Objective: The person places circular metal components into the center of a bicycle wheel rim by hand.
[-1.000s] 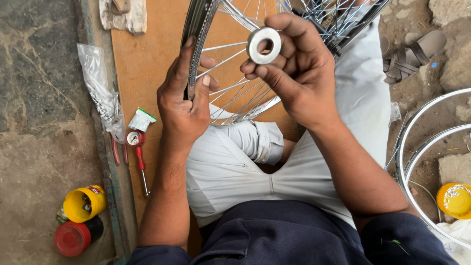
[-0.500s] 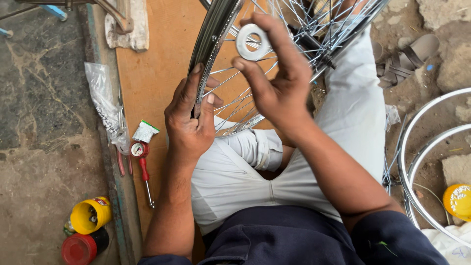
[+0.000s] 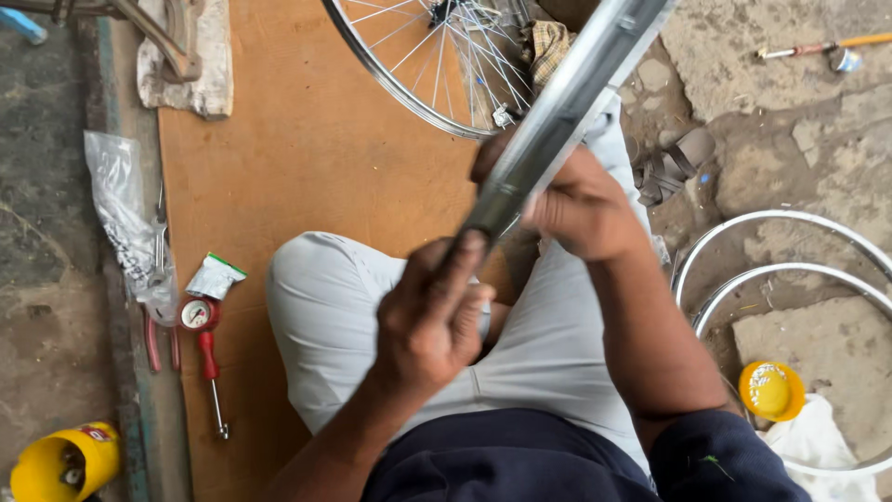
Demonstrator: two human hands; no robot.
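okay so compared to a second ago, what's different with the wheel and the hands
The wheel rim has tipped edge-on toward the camera, so its spokes no longer show between the hands. The right hand had held a white ring up by its fingers; that ring is now out of sight and the hand is closed behind the rim. The left hand still grips the rim. The screwdriver and yellow cup lie where they were.

Small flat white sachet with a green corner [image 3: 214, 276]: left-centre of frame, on the orange board, just above a round red-rimmed dial gauge [image 3: 197, 314]. Crumpled clear plastic bag [image 3: 125, 218]: far left, along the board's edge. Yellow cylindrical can with a red label patch [image 3: 67, 461]: lower-left corner.
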